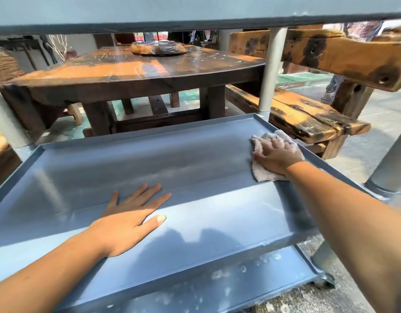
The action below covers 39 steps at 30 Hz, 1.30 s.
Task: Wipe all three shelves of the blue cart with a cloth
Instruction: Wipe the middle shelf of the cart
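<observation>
One cloth (264,175) under right hand (278,154) occupies middle shelf (172,159).

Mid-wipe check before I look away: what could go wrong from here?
1. The left hand lies flat on the middle shelf; that patch could get skipped or smudged.
2. The cloth under the right hand sits by the shelf's right edge; the corner may be missed.
3. The bottom shelf shows white spots, easy to forget.

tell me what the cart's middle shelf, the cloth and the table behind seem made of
Middle shelf: probably painted sheet metal, blue-grey, semi-gloss; folded rim, soft reflections. Cloth: off-white terry-like fabric, nubby pile. Table: dark-stained wood, glossy top; visible grain and glare.
</observation>
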Tool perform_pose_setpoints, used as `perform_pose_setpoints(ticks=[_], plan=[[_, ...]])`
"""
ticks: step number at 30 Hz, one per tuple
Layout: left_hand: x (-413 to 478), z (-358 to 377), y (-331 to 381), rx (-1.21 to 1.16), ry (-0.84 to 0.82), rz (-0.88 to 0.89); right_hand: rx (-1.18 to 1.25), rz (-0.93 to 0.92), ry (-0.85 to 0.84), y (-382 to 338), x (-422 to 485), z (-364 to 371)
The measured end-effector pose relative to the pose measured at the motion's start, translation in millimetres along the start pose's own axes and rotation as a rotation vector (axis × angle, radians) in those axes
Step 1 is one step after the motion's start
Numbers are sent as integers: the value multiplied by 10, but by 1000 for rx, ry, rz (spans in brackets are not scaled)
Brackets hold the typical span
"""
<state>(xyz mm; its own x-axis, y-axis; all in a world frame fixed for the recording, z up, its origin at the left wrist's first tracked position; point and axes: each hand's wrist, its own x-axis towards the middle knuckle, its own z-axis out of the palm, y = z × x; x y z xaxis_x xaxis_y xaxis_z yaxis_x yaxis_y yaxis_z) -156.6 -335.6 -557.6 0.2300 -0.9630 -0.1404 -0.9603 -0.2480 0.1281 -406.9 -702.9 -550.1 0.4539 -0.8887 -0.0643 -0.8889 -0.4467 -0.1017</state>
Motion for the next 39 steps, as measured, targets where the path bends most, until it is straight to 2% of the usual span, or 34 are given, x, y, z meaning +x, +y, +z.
perform_pose_setpoints(ticks=[7, 11, 17, 19, 21, 22, 24, 27, 31, 35, 39], plan=[[43, 10, 35, -5, 9, -68, -4, 72, -114, -420, -414, 84], [121, 17, 123, 12, 21, -166, -2, -92, -87, -780, -903, 169], [403, 24, 816, -26, 87, -478, -5, -368, -90, -932, -1617, 209], [447, 47, 847, 25, 196, -390, 1, -430, -50, -796, -1725, 211], [443, 79, 749, -20, 245, -129, -5, -484, -20, -615, -1752, 160], [428, 71, 709, -67, 214, -8, -1, -506, -7, -515, -1749, 141], [409, 42, 661, -95, 115, 111, 21, -537, 3, -284, -1704, 114], [419, 30, 636, -66, 73, 121, 38, -519, -94, 166, -1561, 35], [450, 36, 659, -44, 80, 98, -57, -573, -182, 568, -1372, -157], [464, 79, 681, -32, 76, 73, -49, -622, -129, 184, -1384, -53], [455, 78, 699, -4, 5, 118, -98, -463, -97, -299, -1010, 33]])
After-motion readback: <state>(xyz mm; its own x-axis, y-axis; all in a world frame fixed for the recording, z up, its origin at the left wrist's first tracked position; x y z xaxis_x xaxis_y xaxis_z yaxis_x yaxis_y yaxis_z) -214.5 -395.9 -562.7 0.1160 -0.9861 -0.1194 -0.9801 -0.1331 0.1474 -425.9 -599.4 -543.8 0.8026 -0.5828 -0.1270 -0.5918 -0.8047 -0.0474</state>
